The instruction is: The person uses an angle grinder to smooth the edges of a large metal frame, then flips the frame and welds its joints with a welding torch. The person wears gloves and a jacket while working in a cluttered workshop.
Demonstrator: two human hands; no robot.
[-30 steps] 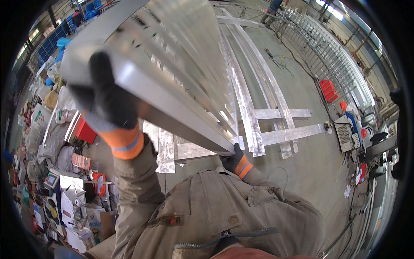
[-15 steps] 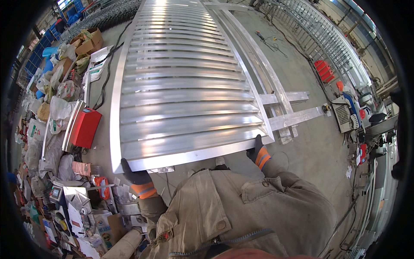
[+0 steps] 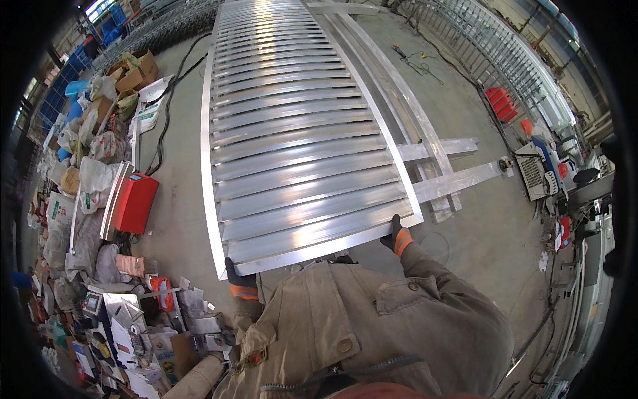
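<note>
A long silver metal louvre panel [image 3: 299, 193] with many crosswise slats stretches away from me. My left hand [image 3: 239, 278], in a dark glove with an orange cuff, grips its near left corner. The right hand [image 3: 397, 234], gloved alike, holds the near edge close to the right corner. Both thumbs lie over the top of the frame, while the other fingers are largely hidden beneath or behind it. To the right of the panel, long metal bars [image 3: 435, 146] and crosspieces form a support that shows partly from under it.
A red box [image 3: 136, 203] stands on the floor at left, beside heaped plastic bags, papers and tools. A black cable [image 3: 163, 133] runs along that side. At right are red containers [image 3: 500, 106], a metal rack and a cluttered bench. A loose cord [image 3: 419, 66] lies on the floor.
The panel's near left corner has shifted to the right and slightly toward me, my left hand moving with it. My right hand stays at nearly the same spot, still gripping.
</note>
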